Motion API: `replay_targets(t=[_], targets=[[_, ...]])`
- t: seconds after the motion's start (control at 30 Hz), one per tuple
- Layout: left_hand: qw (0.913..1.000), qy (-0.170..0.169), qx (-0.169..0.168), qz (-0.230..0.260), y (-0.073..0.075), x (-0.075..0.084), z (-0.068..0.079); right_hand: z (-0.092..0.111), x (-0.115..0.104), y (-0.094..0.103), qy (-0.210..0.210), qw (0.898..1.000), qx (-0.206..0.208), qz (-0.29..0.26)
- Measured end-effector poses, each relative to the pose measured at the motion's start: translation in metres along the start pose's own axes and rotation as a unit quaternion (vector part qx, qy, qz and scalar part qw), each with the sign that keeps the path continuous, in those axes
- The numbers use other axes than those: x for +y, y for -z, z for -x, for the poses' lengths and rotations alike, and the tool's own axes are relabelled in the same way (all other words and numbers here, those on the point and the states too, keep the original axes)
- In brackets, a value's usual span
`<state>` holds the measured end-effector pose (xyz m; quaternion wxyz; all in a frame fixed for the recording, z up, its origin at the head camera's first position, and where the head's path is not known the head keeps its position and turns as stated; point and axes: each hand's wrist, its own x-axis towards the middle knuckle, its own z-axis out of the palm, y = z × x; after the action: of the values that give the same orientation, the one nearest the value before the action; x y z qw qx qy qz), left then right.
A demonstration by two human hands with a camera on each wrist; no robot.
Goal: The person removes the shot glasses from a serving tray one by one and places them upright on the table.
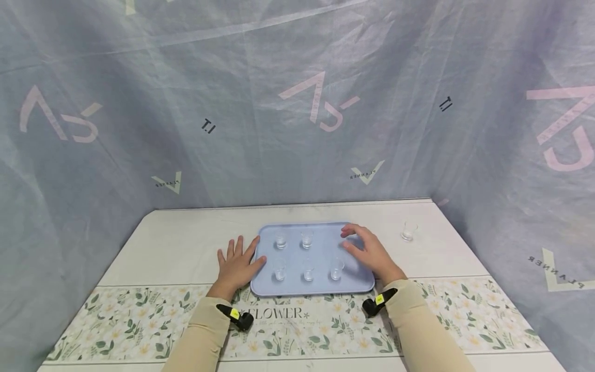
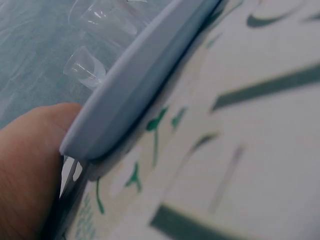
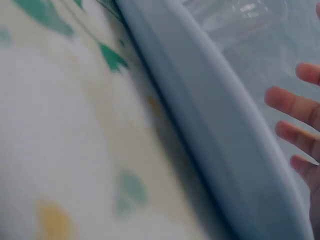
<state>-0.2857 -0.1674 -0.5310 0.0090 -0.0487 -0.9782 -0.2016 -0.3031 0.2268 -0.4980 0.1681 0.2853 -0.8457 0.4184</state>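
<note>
A light blue tray (image 1: 321, 287) lies on the table with several small clear shot glasses on it: a front row, including one glass (image 1: 337, 269) at the right, and a back row with a glass (image 1: 307, 239) near the middle. My left hand (image 1: 236, 266) rests at the tray's left edge, fingers spread and thumb over the rim. Over the tray's right side is my right hand (image 1: 369, 250), fingers and thumb apart with nothing between them. The right wrist view shows its fingers (image 3: 292, 105) above the tray surface.
Another clear shot glass (image 1: 409, 231) stands on the table to the right, off the tray. A floral-printed band (image 1: 139, 320) crosses the white tablecloth in front. Grey-blue printed curtains (image 1: 260, 129) enclose the table at the back and sides.
</note>
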Motion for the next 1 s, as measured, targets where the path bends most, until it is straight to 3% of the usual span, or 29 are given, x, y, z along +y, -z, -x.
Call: replay_targets(t=[0.13, 0.43, 0.7, 1.0], targets=[[0.9999, -0.002, 0.008, 0.011, 0.005, 0.005, 0.003, -0.001, -0.003, -0.005, 0.031, 0.997, -0.045, -0.048], [1.0, 0.006, -0.002, 0.006, 0.009, 0.008, 0.005, -0.002, -0.016, -0.01, -0.005, 0.989, -0.125, -0.075], [1.0, -0.003, 0.002, 0.009, 0.005, 0.003, 0.003, 0.0, -0.016, -0.013, -0.008, 0.986, -0.15, -0.075], [0.9999, -0.002, -0.001, 0.012, 0.012, 0.008, 0.007, 0.01, -0.018, -0.013, -0.001, 0.988, -0.148, -0.04]])
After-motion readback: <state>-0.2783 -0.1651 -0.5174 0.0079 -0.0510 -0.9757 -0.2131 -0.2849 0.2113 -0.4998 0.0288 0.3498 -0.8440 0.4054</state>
